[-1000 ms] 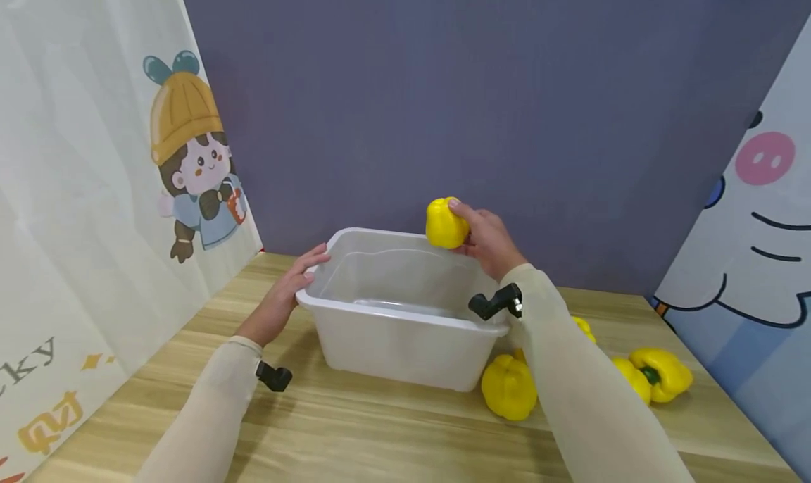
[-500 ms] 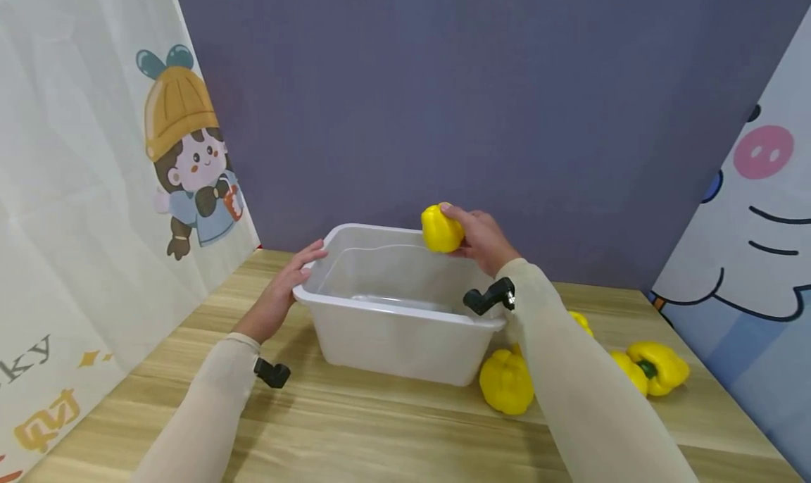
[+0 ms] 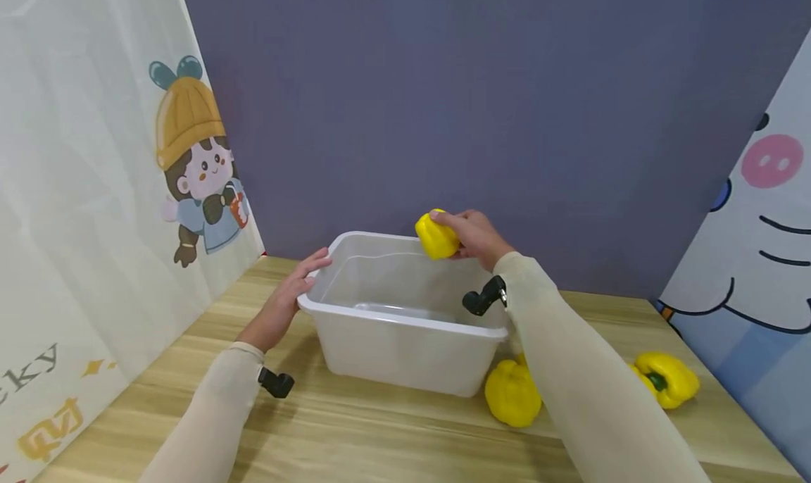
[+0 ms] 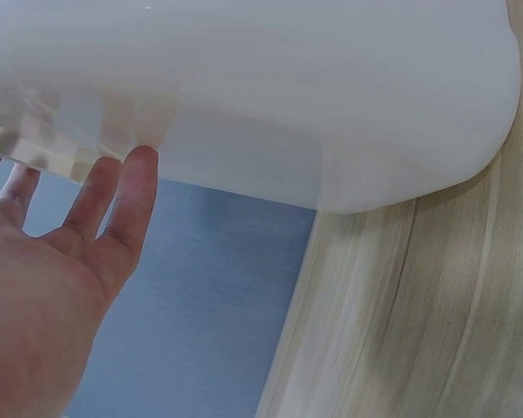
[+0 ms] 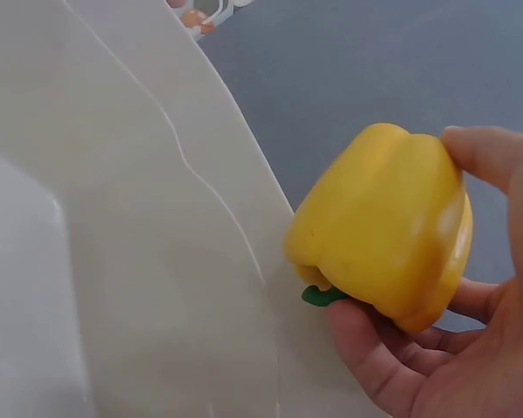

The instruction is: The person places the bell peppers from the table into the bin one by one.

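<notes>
My right hand (image 3: 475,238) holds a yellow bell pepper (image 3: 437,235) over the back rim of a light grey plastic bin (image 3: 405,353). In the right wrist view the bell pepper (image 5: 383,226) lies between thumb and fingers, its short green stem (image 5: 322,296) tilted down toward the bin's inner wall. At the bin's left end my left hand (image 3: 285,303) rests on the rim. The left wrist view shows the left hand's fingers (image 4: 138,196) nearly straight, with the tips against the bin's outer side. The visible part of the bin's inside holds nothing.
A yellow bell pepper (image 3: 513,393) sits on the wooden table (image 3: 380,434) by the bin's front right corner. Farther right lies another bell pepper (image 3: 673,379), partly behind the right sleeve (image 3: 570,356). A grey-blue panel (image 3: 507,117) stands close behind the bin.
The right hand has brought the bell pepper slightly left and down, tilting it over the bin's back edge. The left hand stays on the rim.
</notes>
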`<action>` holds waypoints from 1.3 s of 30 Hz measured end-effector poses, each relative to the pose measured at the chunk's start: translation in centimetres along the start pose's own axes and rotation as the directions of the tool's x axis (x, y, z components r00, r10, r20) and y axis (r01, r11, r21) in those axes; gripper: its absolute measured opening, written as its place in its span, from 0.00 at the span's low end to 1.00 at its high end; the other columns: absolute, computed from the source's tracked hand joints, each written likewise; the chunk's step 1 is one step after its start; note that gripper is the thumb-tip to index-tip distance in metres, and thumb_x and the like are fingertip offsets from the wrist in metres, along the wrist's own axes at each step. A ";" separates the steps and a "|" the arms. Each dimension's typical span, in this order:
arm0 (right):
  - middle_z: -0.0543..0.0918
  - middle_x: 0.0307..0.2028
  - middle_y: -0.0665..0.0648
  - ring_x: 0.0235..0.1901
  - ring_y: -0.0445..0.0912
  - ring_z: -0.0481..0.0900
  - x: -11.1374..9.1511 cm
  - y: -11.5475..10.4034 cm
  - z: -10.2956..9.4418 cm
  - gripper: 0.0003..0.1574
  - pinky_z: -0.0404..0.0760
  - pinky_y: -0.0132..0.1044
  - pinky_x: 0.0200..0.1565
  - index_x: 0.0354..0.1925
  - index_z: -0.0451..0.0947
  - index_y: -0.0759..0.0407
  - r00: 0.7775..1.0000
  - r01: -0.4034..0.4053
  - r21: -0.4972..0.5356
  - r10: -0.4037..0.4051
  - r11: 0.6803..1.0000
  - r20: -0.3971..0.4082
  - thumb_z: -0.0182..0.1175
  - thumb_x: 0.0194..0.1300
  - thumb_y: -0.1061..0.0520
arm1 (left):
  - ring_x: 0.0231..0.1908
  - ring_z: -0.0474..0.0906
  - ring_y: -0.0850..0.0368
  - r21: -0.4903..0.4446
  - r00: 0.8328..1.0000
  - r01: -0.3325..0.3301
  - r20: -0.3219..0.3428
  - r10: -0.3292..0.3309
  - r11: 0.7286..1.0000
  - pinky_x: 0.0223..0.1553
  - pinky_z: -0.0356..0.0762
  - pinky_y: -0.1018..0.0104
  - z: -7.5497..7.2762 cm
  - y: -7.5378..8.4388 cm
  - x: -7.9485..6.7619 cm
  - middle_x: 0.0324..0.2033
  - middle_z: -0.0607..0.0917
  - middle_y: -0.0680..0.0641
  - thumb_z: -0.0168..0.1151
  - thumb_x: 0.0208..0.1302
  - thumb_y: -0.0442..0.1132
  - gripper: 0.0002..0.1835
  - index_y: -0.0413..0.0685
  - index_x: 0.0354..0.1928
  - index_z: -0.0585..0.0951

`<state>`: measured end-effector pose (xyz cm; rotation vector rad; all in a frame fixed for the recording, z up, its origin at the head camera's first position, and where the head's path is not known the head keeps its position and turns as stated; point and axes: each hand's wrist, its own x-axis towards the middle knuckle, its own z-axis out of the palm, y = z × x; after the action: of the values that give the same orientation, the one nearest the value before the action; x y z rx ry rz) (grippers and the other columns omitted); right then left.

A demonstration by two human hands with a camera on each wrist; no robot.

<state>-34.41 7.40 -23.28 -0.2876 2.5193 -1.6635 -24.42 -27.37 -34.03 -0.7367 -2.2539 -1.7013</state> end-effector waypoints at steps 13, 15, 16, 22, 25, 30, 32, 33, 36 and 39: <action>0.74 0.53 0.61 0.47 0.55 0.79 0.3 1.2 0.7 0.42 0.82 0.45 0.47 0.59 0.66 0.59 0.996 0.061 -0.053 -0.058 0.997 0.070 0.64 0.62 0.32 | 0.76 0.45 0.49 -0.011 1.000 -0.008 0.008 0.008 1.000 0.64 0.53 0.36 0.7 -0.2 0.3 0.78 0.53 0.50 0.38 0.79 0.46 0.28 0.39 0.73 0.64; 0.74 0.53 0.60 0.47 0.55 0.79 0.3 1.3 0.8 0.42 0.82 0.44 0.47 0.59 0.66 0.59 0.994 0.075 -0.073 -0.069 0.994 0.084 0.65 0.62 0.33 | 0.76 0.45 0.49 -0.009 1.000 -0.010 0.006 0.010 1.000 0.64 0.53 0.36 0.8 -0.1 0.4 0.78 0.53 0.51 0.38 0.79 0.46 0.28 0.39 0.73 0.64; 0.74 0.53 0.61 0.47 0.55 0.79 0.3 1.3 0.8 0.41 0.82 0.44 0.47 0.59 0.66 0.59 0.993 0.082 -0.086 -0.074 0.993 0.090 0.64 0.62 0.33 | 0.76 0.44 0.49 -0.008 1.000 -0.011 0.005 0.011 1.000 0.64 0.53 0.36 0.8 0.0 0.4 0.78 0.53 0.51 0.38 0.79 0.46 0.28 0.39 0.73 0.64; 0.75 0.53 0.58 0.47 0.54 0.79 0.2 1.3 0.9 0.44 0.82 0.41 0.48 0.60 0.66 0.57 0.988 0.098 -0.190 -0.073 0.977 0.136 0.67 0.59 0.32 | 0.76 0.44 0.49 -0.005 1.000 -0.012 -0.001 0.012 1.000 0.64 0.55 0.40 0.8 0.0 0.4 0.78 0.53 0.50 0.38 0.78 0.46 0.28 0.39 0.73 0.64; 0.76 0.52 0.57 0.47 0.53 0.78 0.2 1.3 1.0 0.44 0.81 0.43 0.49 0.60 0.66 0.56 0.980 0.125 -0.240 -0.082 0.963 0.182 0.66 0.59 0.31 | 0.76 0.45 0.49 -0.001 1.000 -0.021 -0.007 0.021 1.000 0.63 0.56 0.42 0.8 -0.1 0.5 0.78 0.53 0.50 0.38 0.78 0.46 0.28 0.37 0.72 0.64; 0.76 0.53 0.58 0.47 0.53 0.78 0.4 1.4 1.2 0.43 0.81 0.45 0.50 0.60 0.68 0.57 0.963 0.153 -0.285 -0.077 0.946 0.258 0.67 0.59 0.33 | 0.76 0.45 0.50 0.005 1.000 -0.025 -0.014 0.025 1.000 0.64 0.56 0.44 0.7 -0.2 0.5 0.78 0.53 0.49 0.38 0.78 0.45 0.28 0.37 0.72 0.64; 0.76 0.53 0.58 0.47 0.52 0.78 0.4 1.4 1.3 0.43 0.81 0.44 0.48 0.60 0.69 0.57 0.958 0.153 -0.313 -0.062 0.937 0.280 0.67 0.58 0.33 | 0.76 0.45 0.50 0.008 1.000 -0.024 -0.017 0.024 1.000 0.64 0.56 0.44 0.6 -0.2 0.5 0.78 0.53 0.49 0.38 0.78 0.45 0.28 0.38 0.72 0.65; 0.76 0.53 0.57 0.47 0.52 0.78 0.4 1.4 1.4 0.43 0.82 0.43 0.48 0.60 0.69 0.56 0.956 0.150 -0.328 -0.052 0.933 0.289 0.67 0.58 0.33 | 0.76 0.45 0.50 0.008 1.000 -0.022 -0.020 0.022 1.000 0.64 0.56 0.45 0.6 -0.2 0.5 0.78 0.53 0.49 0.38 0.78 0.45 0.28 0.38 0.72 0.65; 0.77 0.52 0.57 0.46 0.52 0.78 0.3 1.5 1.9 0.42 0.82 0.42 0.46 0.59 0.70 0.56 0.946 0.154 -0.387 -0.022 0.909 0.324 0.68 0.58 0.33 | 0.76 0.45 0.49 0.013 0.999 -0.024 -0.026 0.024 1.000 0.64 0.57 0.47 0.6 -0.2 0.4 0.78 0.54 0.48 0.38 0.78 0.45 0.28 0.37 0.72 0.65; 0.78 0.49 0.57 0.43 0.51 0.78 0.2 1.7 2.4 0.39 0.82 0.42 0.45 0.56 0.71 0.56 0.928 0.165 -0.434 0.010 0.886 0.372 0.67 0.58 0.33 | 0.76 0.45 0.47 0.015 0.999 -0.024 -0.030 0.024 1.000 0.63 0.58 0.48 0.5 -0.3 0.3 0.78 0.54 0.48 0.38 0.78 0.45 0.28 0.36 0.72 0.65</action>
<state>-34.29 5.85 -25.77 -0.6805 2.5862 -0.8890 -24.76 -26.87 -34.29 -0.7266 -2.2255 -1.6728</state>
